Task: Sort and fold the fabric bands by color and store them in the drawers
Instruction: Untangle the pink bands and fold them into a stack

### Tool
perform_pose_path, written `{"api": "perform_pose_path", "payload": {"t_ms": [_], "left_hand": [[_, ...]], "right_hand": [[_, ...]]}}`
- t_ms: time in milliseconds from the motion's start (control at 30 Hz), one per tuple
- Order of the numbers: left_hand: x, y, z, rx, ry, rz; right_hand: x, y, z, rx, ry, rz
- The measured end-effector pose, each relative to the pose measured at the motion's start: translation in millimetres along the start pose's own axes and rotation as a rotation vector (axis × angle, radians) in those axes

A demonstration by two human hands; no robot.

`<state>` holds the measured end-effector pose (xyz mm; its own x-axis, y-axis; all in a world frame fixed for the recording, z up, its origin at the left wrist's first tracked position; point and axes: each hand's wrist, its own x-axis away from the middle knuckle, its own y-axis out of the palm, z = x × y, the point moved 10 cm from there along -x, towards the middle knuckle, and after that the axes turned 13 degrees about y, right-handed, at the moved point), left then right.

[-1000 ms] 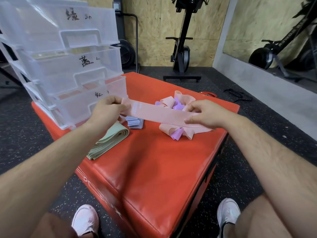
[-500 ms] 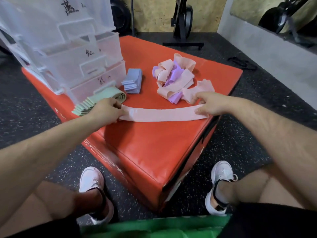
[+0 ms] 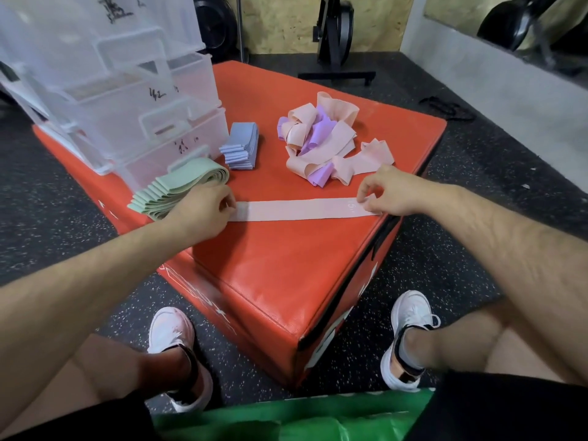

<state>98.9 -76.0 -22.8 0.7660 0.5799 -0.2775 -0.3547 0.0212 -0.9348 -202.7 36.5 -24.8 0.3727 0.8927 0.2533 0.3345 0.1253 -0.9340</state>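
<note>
Evidently, the left hand [image 3: 203, 208] and right hand [image 3: 385, 194] each pinched one end of the pink band [image 3: 296, 210], flat between them; a clean fold would likely require matching ends squarely.

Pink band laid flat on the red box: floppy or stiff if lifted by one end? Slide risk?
Probably floppy: the pink band lies flat between the left hand and right hand, and similar bands in the loose pile curl and droop. Likely light, since it looks thin. One end sits at the edge of the red box, so a push might slide it off.
</note>
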Motion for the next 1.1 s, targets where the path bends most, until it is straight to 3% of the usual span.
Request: {"api": "perform_pose_path", "payload": {"t_ms": [333, 633, 800, 1000, 1100], "left_hand": [[-35, -6, 21, -0.058, 0.059, 0.008], [-118, 20, 51, 0.162, -0.102, -0.019], [-136, 43, 48, 0.296, -0.168, -0.126], [-142, 18, 45, 0.558, -0.266, 0.073], [-139, 1, 55, 0.637, -0.215, 0.139]], "right_hand": [[-5, -11, -37, 0.027, -0.089, 0.045], [-32, -26, -81, 0.033, -0.144, 0.094], [-38, -32, -92, 0.041, -0.169, 0.109], [-42, -42, -88, -0.058, -0.145, 0.117], [-43, -46, -87, -0.154, -0.126, 0.130]]}}
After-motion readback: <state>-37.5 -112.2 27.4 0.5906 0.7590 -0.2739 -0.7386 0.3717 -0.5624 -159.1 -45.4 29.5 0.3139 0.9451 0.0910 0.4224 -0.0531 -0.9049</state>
